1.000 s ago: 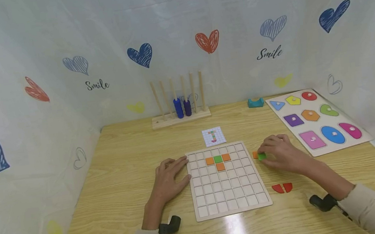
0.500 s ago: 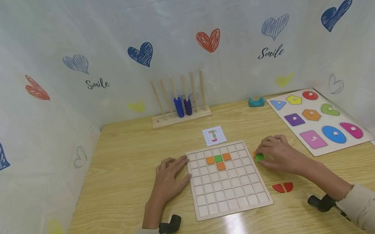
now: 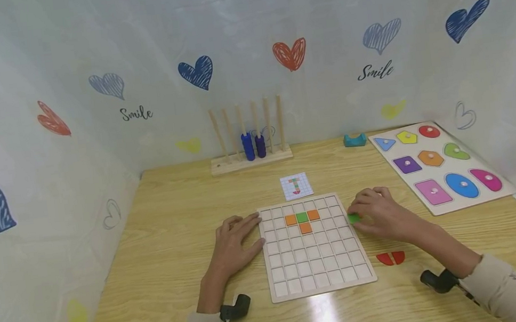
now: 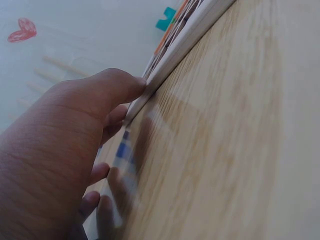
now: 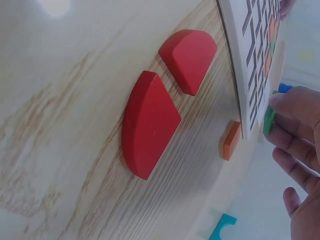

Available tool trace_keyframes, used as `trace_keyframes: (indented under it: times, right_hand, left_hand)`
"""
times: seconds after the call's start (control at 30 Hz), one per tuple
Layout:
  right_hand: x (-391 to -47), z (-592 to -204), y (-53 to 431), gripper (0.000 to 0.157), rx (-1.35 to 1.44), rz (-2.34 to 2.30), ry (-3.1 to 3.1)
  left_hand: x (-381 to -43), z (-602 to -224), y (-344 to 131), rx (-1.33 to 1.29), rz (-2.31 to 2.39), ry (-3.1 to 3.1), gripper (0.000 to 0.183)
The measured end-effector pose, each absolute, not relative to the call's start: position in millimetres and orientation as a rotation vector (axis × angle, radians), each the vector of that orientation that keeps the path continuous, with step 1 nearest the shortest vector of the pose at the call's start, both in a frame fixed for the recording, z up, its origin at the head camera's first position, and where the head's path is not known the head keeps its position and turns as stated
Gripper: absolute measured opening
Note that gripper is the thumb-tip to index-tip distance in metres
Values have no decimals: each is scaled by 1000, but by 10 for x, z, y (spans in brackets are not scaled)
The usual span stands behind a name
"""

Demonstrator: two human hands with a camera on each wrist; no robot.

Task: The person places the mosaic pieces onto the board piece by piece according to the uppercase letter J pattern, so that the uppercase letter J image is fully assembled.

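Observation:
A wooden grid board lies on the table, with one green tile and several orange tiles set in its cells. My left hand rests by its left side; the thumb touches the board's edge. Just past the right edge, my right hand pinches a green square tile between thumb and fingers, raised off the table. Beneath it an orange tile lies beside the board, hidden from the head view. Two red quarter-round pieces lie nearer the front.
A small pattern card lies behind the board. Farther back are a peg stand with blue and purple rings and a teal arch block. A knobbed shape puzzle lies at the right. A heart-print sheet surrounds the table.
My right hand has moved slightly left with the green tile, to the board's right edge. The orange tile beside it has gone out of the head view. The left hand keeps its place.

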State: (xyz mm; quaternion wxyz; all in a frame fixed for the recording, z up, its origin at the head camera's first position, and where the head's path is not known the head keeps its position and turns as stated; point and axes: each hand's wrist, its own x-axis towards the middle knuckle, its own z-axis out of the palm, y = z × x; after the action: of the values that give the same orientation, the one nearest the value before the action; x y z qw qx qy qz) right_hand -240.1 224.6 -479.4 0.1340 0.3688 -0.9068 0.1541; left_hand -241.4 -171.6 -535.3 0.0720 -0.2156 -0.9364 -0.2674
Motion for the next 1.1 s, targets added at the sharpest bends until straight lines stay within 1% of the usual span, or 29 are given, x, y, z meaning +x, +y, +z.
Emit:
trace_keyframes:
  times: [0.67,1.1]
  right_hand:
    - [-2415,-4804,2135,26,1115,472,-2618]
    - [-2401,-4777,2023,24,1104,465,-2685]
  left_hand:
    - [-2426,-5345,-1712,-650,-788,-2807,53]
    - [-2420,-5355,-1723,-645,-801,-2812,55]
